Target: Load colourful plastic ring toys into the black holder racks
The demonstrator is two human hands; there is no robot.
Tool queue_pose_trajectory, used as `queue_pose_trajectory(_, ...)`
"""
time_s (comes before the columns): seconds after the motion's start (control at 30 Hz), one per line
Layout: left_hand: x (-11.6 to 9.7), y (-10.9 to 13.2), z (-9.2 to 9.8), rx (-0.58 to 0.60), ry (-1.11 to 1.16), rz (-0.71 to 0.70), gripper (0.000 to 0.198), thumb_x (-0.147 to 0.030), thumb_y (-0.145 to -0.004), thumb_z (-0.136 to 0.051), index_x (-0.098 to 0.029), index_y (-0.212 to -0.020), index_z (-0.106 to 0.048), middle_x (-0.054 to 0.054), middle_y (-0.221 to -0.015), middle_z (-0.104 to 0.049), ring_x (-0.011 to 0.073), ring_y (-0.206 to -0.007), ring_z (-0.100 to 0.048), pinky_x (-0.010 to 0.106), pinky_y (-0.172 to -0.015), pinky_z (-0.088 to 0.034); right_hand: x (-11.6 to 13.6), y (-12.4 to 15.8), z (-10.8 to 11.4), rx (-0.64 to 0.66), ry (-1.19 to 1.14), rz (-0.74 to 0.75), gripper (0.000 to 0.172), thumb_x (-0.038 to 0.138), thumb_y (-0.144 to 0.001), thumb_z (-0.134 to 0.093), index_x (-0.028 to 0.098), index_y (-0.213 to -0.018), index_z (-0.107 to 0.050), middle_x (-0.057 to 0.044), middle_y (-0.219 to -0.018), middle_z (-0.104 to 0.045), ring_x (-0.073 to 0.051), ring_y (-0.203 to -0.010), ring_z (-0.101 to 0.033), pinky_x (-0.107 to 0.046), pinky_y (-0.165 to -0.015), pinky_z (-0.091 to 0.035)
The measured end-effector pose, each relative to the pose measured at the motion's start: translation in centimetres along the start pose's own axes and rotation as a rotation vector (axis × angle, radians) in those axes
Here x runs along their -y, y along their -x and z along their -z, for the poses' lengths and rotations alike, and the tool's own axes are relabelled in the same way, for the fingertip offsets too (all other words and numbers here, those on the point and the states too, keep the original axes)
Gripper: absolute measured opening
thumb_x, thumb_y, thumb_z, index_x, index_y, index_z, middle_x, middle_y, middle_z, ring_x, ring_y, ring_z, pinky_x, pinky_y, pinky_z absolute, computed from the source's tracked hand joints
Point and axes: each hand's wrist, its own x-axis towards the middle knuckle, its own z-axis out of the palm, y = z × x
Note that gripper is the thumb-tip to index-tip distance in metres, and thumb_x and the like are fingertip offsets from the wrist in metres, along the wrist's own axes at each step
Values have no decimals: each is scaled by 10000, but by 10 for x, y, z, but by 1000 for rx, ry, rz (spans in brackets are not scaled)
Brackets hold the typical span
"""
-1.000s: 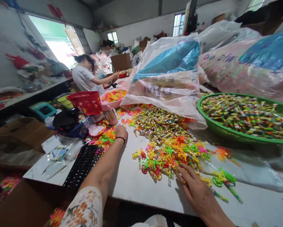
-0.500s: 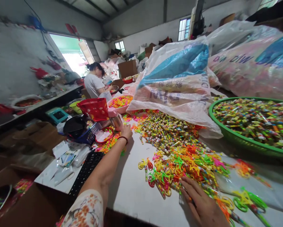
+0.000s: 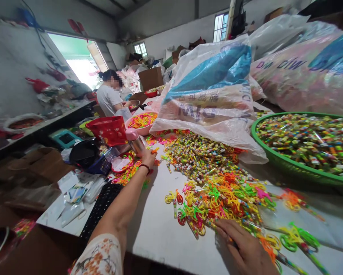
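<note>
My left hand (image 3: 148, 156) reaches far out over the white table (image 3: 160, 229), fingers closed on a small orange plastic piece beside a scatter of neon plastic loops (image 3: 128, 173). A red cord circles that wrist. My right hand (image 3: 243, 248) lies flat with fingers apart on the near edge of a heap of neon scissor-shaped toys (image 3: 225, 194). Behind that heap lies a spill of small wrapped candy sticks (image 3: 194, 154) coming out of a large plastic sack (image 3: 211, 91).
A green basket (image 3: 288, 164) of candy sticks stands at right, more sacks (image 3: 303, 72) behind. Left of my hand are a metal cup (image 3: 137, 143), a red bag (image 3: 109, 130), a pink bowl (image 3: 141, 128), a black tray (image 3: 101, 208). Another person (image 3: 111, 97) works at the far end.
My left hand has closed on a small orange piece and lifted slightly. My right hand has slid a little toward me along the toy heap. The view has shifted.
</note>
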Motion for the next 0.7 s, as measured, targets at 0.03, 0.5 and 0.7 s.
queue_pose_trajectory(0.03, 0, 11, 4, -5, 112, 23, 311, -413, -944, -556, -131, -1069, -589, 54, -969, -629, 129, -763, -611, 290, -676, -540, 6, -4, 0, 38, -76, -47, 298, 305, -943, -468, 279, -1098, -722, -54, -1022, -758, -206, -909, -736, -254, -751, -618)
queue_pose_trajectory(0.5, -35, 201, -3, 325, 1178, 142, 355, -352, -696, -822, -161, -840, -560, -27, -795, -619, 27, -524, -505, 145, -450, -373, 55, -37, -7, 151, -594, -399, 388, 538, -932, -510, 199, -794, -638, -32, -857, -611, -157, -788, -558, -270, -711, -468)
queue_pose_trajectory(0.7, -46, 252, -24, 497, 1309, 205, 324, -155, -601, -826, -141, -900, -703, 34, -946, -687, 71, -682, -604, 163, -596, -478, 55, -37, 0, 115, -817, -586, 336, 513, -770, -725, 201, -886, -680, 12, -700, -617, -123, -618, -542, -262, -597, -440)
